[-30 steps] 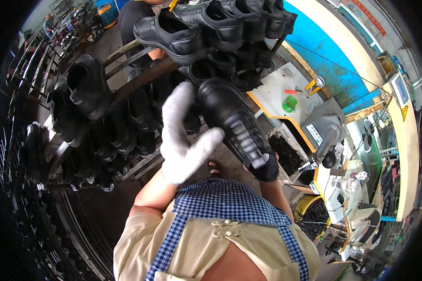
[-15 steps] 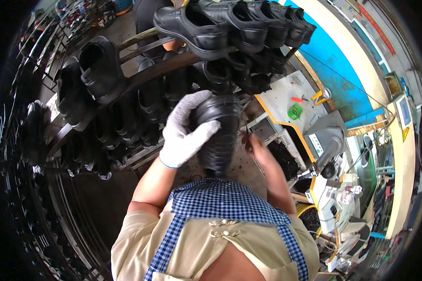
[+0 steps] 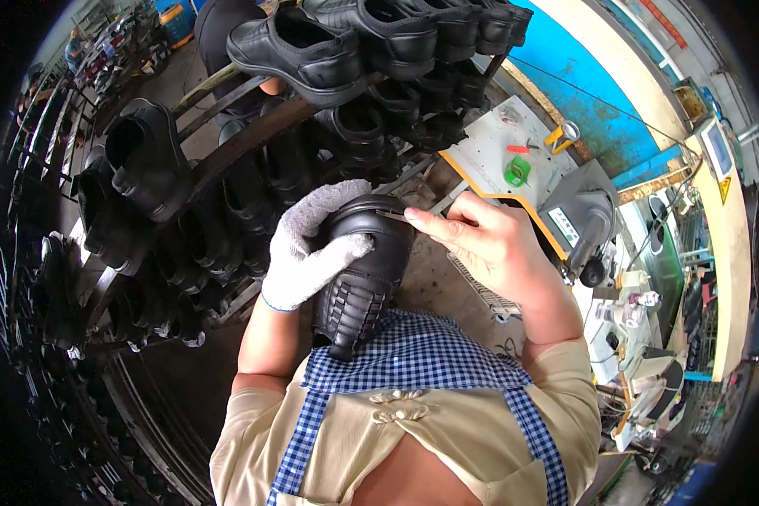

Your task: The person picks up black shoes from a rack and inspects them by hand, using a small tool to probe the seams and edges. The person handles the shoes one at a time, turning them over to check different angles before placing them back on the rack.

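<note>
A black shoe is gripped by my left hand, which wears a white knit glove. Its rounded toe points away from me, and its upper with woven-looking strips faces up, the near end against my checked apron. My bare right hand is closed, index finger stretched toward the toe's right side. From its fingertips a thin metal blade-like tool reaches the toe edge; its exact kind is too small to tell.
Racks in front and at left bear several black shoes. On the right stands a white worktable with a green tape roll, a red-handled item and a yellow cylinder. A grey machine adjoins it. Another person stands behind the rack.
My right hand has risen from low on the right to the shoe's toe, with the thin tool in it. The shoe has tilted, showing its woven upper more, and shifted slightly left.
</note>
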`<action>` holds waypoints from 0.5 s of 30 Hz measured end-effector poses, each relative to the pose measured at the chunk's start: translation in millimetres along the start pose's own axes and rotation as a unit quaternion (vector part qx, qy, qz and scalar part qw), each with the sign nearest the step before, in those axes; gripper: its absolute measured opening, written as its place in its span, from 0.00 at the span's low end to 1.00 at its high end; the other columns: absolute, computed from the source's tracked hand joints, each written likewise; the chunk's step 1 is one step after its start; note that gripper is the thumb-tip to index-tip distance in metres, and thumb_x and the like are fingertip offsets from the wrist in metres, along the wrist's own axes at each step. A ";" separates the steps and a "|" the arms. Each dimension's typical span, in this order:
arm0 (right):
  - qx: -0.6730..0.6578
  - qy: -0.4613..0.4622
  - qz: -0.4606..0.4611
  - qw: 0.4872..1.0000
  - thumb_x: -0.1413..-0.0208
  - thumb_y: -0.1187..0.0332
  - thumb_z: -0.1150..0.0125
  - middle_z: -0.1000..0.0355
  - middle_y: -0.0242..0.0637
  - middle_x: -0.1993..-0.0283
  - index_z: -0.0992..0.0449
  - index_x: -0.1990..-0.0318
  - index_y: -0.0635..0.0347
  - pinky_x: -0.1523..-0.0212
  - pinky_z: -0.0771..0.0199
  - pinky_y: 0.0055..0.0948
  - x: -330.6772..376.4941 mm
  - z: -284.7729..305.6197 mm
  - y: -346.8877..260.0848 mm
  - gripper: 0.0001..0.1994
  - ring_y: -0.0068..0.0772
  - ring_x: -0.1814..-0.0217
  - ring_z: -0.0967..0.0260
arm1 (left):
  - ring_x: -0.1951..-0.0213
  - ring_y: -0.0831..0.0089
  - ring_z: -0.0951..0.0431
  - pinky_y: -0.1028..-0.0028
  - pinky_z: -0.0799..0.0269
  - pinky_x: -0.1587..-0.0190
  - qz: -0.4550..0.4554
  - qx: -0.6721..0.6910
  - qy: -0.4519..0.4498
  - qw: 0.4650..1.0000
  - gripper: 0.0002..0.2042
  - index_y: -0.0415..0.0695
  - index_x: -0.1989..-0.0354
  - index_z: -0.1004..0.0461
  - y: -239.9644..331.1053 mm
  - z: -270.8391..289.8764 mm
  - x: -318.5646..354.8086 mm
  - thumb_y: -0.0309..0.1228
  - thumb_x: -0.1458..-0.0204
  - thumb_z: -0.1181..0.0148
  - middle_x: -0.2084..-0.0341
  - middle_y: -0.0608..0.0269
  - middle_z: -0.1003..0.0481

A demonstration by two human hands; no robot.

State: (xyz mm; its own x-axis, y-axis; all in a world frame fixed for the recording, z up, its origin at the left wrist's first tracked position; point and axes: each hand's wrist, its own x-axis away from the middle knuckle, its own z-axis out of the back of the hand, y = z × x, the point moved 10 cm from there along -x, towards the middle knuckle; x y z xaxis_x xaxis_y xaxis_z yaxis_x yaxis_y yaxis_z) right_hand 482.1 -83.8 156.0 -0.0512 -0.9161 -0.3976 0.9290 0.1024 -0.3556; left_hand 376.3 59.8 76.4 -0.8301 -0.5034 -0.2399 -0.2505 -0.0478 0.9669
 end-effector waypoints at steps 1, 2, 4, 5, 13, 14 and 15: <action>0.000 -0.009 -0.004 1.000 0.52 0.79 0.33 0.37 0.33 0.72 0.18 0.45 0.48 0.75 0.33 0.30 0.4 -1.7 1.1 0.25 0.29 0.77 0.37 | 0.48 0.67 0.22 0.69 0.29 0.41 -0.005 -0.011 0.001 1.000 0.29 0.33 0.43 0.27 1.6 0.5 -0.7 0.31 0.55 0.27 0.51 0.53 0.22; 0.021 0.000 -0.002 1.000 0.52 0.78 0.34 0.37 0.33 0.73 0.19 0.44 0.45 0.76 0.32 0.31 0.0 -1.0 1.2 0.25 0.29 0.78 0.36 | 0.48 0.67 0.22 0.69 0.29 0.41 -0.010 -0.022 0.002 1.000 0.29 0.33 0.43 0.27 4.0 0.9 -1.7 0.31 0.55 0.27 0.51 0.53 0.22; 0.063 0.019 0.005 0.998 0.51 0.75 0.35 0.39 0.31 0.73 0.20 0.43 0.39 0.80 0.30 0.32 -2.5 0.5 0.8 0.26 0.30 0.80 0.34 | 0.48 0.67 0.22 0.69 0.29 0.41 -0.011 -0.031 0.008 0.999 0.29 0.33 0.43 0.27 4.0 3.0 -2.5 0.30 0.55 0.27 0.51 0.53 0.22; 0.067 0.015 0.011 0.998 0.51 0.75 0.35 0.39 0.31 0.73 0.20 0.43 0.39 0.80 0.30 0.32 -1.4 1.5 1.3 0.26 0.30 0.80 0.33 | 0.48 0.67 0.22 0.69 0.29 0.42 -0.005 -0.029 0.013 0.999 0.29 0.33 0.43 0.27 1.1 4.3 -2.1 0.30 0.55 0.27 0.51 0.53 0.22; 0.016 0.096 0.009 0.995 0.49 0.77 0.34 0.36 0.31 0.72 0.20 0.43 0.42 0.79 0.32 0.31 -14.5 1.0 7.8 0.25 0.28 0.79 0.33 | 0.47 0.64 0.24 0.66 0.32 0.39 0.022 -0.015 0.032 0.999 0.32 0.34 0.42 0.26 -1.6 11.4 -6.5 0.33 0.59 0.27 0.50 0.55 0.24; -0.014 0.127 0.006 0.992 0.48 0.77 0.34 0.35 0.31 0.72 0.20 0.43 0.42 0.79 0.32 0.31 -13.9 1.4 12.8 0.25 0.28 0.79 0.33 | 0.47 0.65 0.24 0.66 0.33 0.39 0.026 -0.007 0.032 0.999 0.32 0.34 0.42 0.26 -2.7 12.1 -5.7 0.33 0.59 0.27 0.50 0.55 0.24; -0.074 0.144 0.001 0.987 0.45 0.78 0.34 0.31 0.32 0.70 0.21 0.42 0.45 0.78 0.33 0.29 -14.4 0.9 18.0 0.23 0.29 0.78 0.34 | 0.47 0.65 0.24 0.66 0.33 0.39 0.029 -0.001 0.037 0.999 0.32 0.35 0.42 0.26 -2.6 15.1 -5.1 0.33 0.59 0.27 0.49 0.55 0.24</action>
State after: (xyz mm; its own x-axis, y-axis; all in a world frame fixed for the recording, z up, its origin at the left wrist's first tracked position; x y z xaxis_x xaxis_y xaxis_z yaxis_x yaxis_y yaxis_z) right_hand 499.9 -69.1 156.1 -0.1711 -0.7704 -0.6141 0.8662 0.1794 -0.4663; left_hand 373.6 75.4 73.8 -0.8038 -0.5681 -0.1766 -0.2021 -0.0184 0.9792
